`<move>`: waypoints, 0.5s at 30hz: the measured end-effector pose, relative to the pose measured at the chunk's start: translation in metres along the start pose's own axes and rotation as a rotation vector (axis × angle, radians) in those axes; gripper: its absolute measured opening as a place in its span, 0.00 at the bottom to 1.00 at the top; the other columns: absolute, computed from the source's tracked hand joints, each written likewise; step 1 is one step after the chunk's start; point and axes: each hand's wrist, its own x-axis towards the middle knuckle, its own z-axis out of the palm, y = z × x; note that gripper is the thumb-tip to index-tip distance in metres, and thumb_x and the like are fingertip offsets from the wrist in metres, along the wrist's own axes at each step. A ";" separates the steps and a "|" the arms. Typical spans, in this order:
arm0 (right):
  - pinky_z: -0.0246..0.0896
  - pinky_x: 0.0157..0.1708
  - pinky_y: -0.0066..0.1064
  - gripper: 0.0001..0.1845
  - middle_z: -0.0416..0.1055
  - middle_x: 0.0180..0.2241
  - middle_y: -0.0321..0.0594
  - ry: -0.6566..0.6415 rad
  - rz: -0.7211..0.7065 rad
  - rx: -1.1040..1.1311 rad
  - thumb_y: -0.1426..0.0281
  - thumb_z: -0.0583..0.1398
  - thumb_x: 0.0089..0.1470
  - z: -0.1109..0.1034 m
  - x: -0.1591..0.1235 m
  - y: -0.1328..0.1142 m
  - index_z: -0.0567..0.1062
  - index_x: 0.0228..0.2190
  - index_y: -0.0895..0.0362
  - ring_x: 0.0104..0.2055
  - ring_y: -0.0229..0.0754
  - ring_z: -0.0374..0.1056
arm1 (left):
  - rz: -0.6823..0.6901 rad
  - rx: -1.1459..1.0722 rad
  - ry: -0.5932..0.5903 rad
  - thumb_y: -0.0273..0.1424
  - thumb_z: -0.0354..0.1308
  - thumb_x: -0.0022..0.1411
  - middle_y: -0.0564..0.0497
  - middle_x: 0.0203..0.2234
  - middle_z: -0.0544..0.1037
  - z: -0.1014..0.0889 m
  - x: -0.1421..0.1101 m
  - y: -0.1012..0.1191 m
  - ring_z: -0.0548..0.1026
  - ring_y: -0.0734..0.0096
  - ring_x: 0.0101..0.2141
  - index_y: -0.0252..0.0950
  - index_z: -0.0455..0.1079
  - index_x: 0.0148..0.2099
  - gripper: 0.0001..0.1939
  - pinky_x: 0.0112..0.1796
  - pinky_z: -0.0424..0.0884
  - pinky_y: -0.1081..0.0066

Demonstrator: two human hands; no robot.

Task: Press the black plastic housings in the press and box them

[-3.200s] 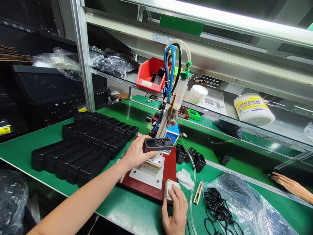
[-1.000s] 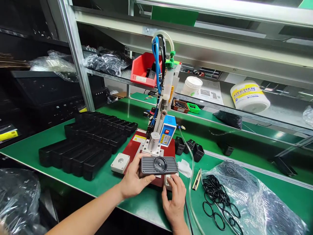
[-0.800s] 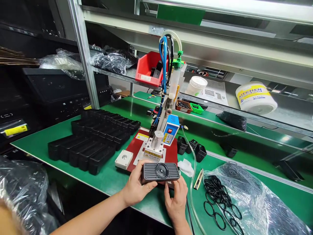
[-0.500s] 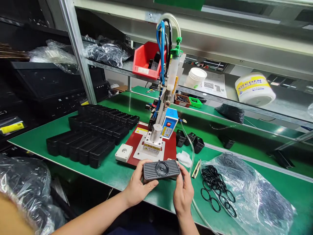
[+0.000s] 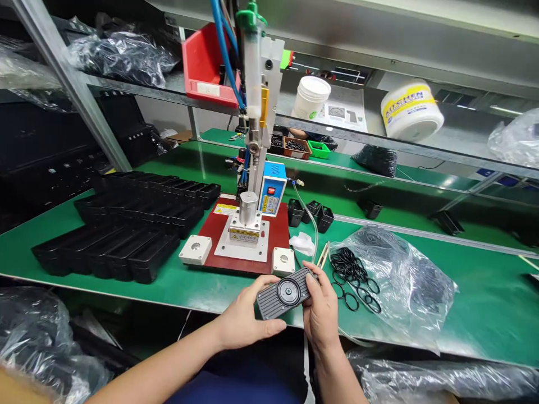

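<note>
A black ribbed rectangular housing (image 5: 288,292) with a round ringed recess in its face is held between my hands, tilted with its right end higher. My right hand (image 5: 322,306) grips the right end, thumb on the ribbed face. My left hand (image 5: 248,314) is curled around the left end, its fingers at the far edge and its thumb along the near edge. Behind the housing stands a bench press (image 5: 248,209) on a dark red base (image 5: 206,233), with a white button box (image 5: 196,249) at the left and another button box (image 5: 283,260) at the right.
Rows of black cases (image 5: 154,252) cover the left of the green table (image 5: 202,292). Black rubber rings (image 5: 349,266) and a clear plastic bag (image 5: 404,286) lie at right, near tweezers (image 5: 323,255). A shelf above carries a red bin (image 5: 206,73) and white tubs (image 5: 412,111).
The housing has turned, its right end rising and its left end dropping toward me. The view has shifted right and down, bringing the right button box into sight.
</note>
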 end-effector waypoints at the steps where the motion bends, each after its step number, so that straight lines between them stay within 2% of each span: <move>1: 0.60 0.26 0.28 0.21 0.70 0.31 0.39 0.002 -0.009 -0.030 0.57 0.61 0.52 -0.004 -0.001 -0.003 0.72 0.42 0.57 0.28 0.38 0.63 | -0.021 -0.029 -0.082 0.34 0.64 0.52 0.46 0.43 0.74 0.004 0.002 0.002 0.72 0.62 0.43 0.36 0.59 0.56 0.31 0.46 0.67 0.64; 4: 0.55 0.23 0.26 0.19 0.66 0.25 0.35 -0.068 -0.018 -0.159 0.56 0.60 0.53 -0.018 -0.007 -0.014 0.75 0.39 0.57 0.24 0.35 0.59 | -0.081 -0.173 -0.281 0.32 0.61 0.55 0.48 0.39 0.75 0.023 0.007 0.003 0.72 0.65 0.42 0.35 0.61 0.55 0.26 0.44 0.66 0.66; 6: 0.54 0.23 0.26 0.19 0.66 0.23 0.34 -0.130 -0.013 -0.236 0.54 0.59 0.54 -0.030 -0.011 -0.019 0.76 0.39 0.56 0.24 0.35 0.59 | -0.125 -0.296 -0.350 0.33 0.63 0.54 0.48 0.39 0.74 0.036 0.010 0.003 0.71 0.65 0.42 0.34 0.64 0.53 0.25 0.43 0.66 0.67; 9: 0.60 0.27 0.28 0.23 0.71 0.28 0.37 -0.160 -0.028 -0.340 0.52 0.54 0.58 -0.071 -0.013 -0.019 0.76 0.43 0.55 0.28 0.37 0.64 | -0.200 -0.470 -0.401 0.38 0.67 0.51 0.46 0.41 0.74 0.050 0.012 0.005 0.71 0.63 0.44 0.32 0.65 0.53 0.30 0.46 0.65 0.66; 11: 0.64 0.29 0.33 0.25 0.73 0.31 0.41 -0.025 -0.118 -0.486 0.50 0.52 0.59 -0.118 -0.015 -0.017 0.76 0.43 0.55 0.30 0.41 0.68 | -0.234 -0.533 -0.395 0.40 0.68 0.49 0.45 0.43 0.74 0.053 0.013 0.007 0.70 0.60 0.47 0.32 0.65 0.55 0.33 0.50 0.62 0.64; 12: 0.65 0.30 0.35 0.24 0.73 0.31 0.42 0.123 -0.195 -0.610 0.50 0.54 0.58 -0.145 -0.018 -0.016 0.77 0.41 0.55 0.30 0.41 0.69 | -0.248 -0.545 -0.379 0.41 0.68 0.49 0.44 0.44 0.74 0.053 0.014 0.008 0.70 0.60 0.48 0.33 0.66 0.55 0.33 0.51 0.61 0.64; 13: 0.65 0.32 0.37 0.24 0.73 0.30 0.43 0.356 -0.307 -0.753 0.49 0.55 0.56 -0.172 -0.021 -0.015 0.79 0.36 0.55 0.29 0.42 0.69 | -0.262 -0.551 -0.356 0.41 0.68 0.48 0.44 0.44 0.74 0.053 0.015 0.008 0.69 0.59 0.48 0.33 0.67 0.54 0.33 0.51 0.61 0.63; 14: 0.65 0.37 0.40 0.23 0.73 0.30 0.46 0.516 -0.355 -0.793 0.50 0.56 0.56 -0.198 -0.027 -0.015 0.79 0.32 0.56 0.32 0.44 0.70 | -0.276 -0.553 -0.332 0.41 0.68 0.48 0.44 0.44 0.74 0.053 0.015 0.009 0.69 0.59 0.48 0.33 0.67 0.54 0.33 0.52 0.60 0.63; 15: 0.64 0.40 0.40 0.20 0.73 0.34 0.47 0.622 -0.387 -0.810 0.53 0.55 0.58 -0.219 -0.033 -0.015 0.78 0.33 0.55 0.36 0.44 0.70 | -0.289 -0.557 -0.311 0.40 0.68 0.48 0.44 0.44 0.74 0.053 0.016 0.009 0.70 0.59 0.47 0.33 0.68 0.53 0.32 0.51 0.61 0.62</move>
